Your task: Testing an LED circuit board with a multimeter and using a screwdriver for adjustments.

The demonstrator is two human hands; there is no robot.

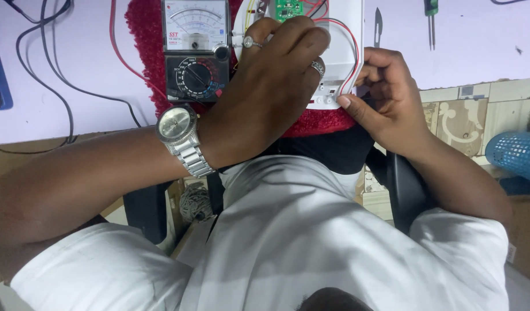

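Observation:
My left hand (271,86), with rings and a silver wristwatch (178,135), lies over an opened white plastic device casing (342,52), its fingers curled on the casing's middle near red and white wires (352,46). A green circuit board (288,8) shows at the casing's top. My right hand (386,95) grips the casing's lower right corner, thumb pressed on its edge. The casing rests on a red cloth (144,29). What lies under my left palm is hidden.
An analog multimeter (196,49) with a dial stands on the red cloth left of the casing. Black and red cables (58,86) trail over the white tabletop (478,40). A green-handled screwdriver (431,17) and a small blade (378,23) lie at the right. A blue mesh basket (515,152) sits on the floor.

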